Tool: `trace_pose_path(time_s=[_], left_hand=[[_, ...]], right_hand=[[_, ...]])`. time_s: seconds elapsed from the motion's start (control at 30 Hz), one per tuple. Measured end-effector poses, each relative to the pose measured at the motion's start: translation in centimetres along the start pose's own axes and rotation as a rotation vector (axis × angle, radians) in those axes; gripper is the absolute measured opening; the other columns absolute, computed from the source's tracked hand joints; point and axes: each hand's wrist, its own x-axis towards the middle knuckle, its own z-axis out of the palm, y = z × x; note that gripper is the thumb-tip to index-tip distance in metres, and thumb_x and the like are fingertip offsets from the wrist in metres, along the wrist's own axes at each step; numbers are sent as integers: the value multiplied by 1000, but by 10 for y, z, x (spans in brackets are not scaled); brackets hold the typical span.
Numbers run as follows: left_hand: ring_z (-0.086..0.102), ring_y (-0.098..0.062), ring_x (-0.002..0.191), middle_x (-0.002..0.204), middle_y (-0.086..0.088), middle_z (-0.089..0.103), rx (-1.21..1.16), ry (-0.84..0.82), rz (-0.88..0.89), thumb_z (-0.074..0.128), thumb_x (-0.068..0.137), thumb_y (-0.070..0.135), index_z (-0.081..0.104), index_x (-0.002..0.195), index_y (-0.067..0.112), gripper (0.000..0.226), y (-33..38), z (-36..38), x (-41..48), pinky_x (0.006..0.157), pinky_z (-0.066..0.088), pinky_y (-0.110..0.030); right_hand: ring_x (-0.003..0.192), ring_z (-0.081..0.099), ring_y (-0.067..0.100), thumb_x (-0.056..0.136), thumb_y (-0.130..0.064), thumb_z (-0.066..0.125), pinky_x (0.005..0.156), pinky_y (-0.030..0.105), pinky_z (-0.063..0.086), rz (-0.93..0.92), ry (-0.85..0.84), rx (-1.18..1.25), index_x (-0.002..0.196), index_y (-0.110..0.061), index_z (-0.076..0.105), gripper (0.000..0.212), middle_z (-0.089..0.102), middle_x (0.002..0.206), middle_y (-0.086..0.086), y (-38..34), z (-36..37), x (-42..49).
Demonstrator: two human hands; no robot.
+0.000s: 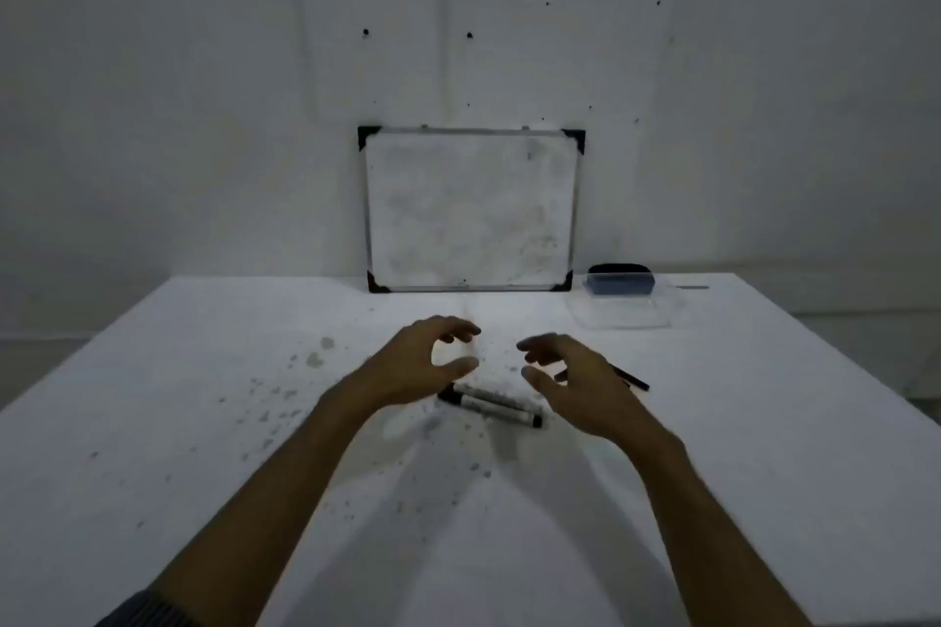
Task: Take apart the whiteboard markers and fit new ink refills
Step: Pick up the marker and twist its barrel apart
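Two whiteboard markers (491, 405) with white barrels and black ends lie side by side on the white table (203, 372), between my wrists. My left hand (422, 359) hovers just above their left end, fingers curled and apart, holding nothing. My right hand (570, 384) hovers to the right of them, also with fingers spread and nothing in it. A thin black stick (631, 378), maybe an ink refill, pokes out from behind my right hand.
A small whiteboard (471, 214) leans against the wall at the table's back edge. To its right stands a clear plastic box (624, 308) with a dark eraser-like block (618, 280) behind it. Grey ink specks dot the tabletop on the left.
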Motion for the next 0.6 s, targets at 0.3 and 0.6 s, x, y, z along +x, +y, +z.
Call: trace_pose_path(time_s=[0.3, 0.6], left_hand=[[60, -19, 103, 114, 2, 73, 200, 32, 49, 72, 92, 50, 77, 122, 28, 38, -37, 57, -5, 92, 49, -46], [56, -21, 107, 116, 0, 68, 171, 197, -18, 71, 95, 39, 74, 127, 25, 35, -61, 70, 18, 93, 43, -41]], right_hand=[[93, 60, 13, 95, -43, 66, 69, 16, 38, 63, -196, -240, 123, -23, 72, 35, 64, 112, 1, 37, 30, 16], [113, 54, 15, 95, -44, 65, 100, 34, 46, 64, -82, -112, 129, -31, 66, 36, 60, 122, -4, 53, 51, 46]])
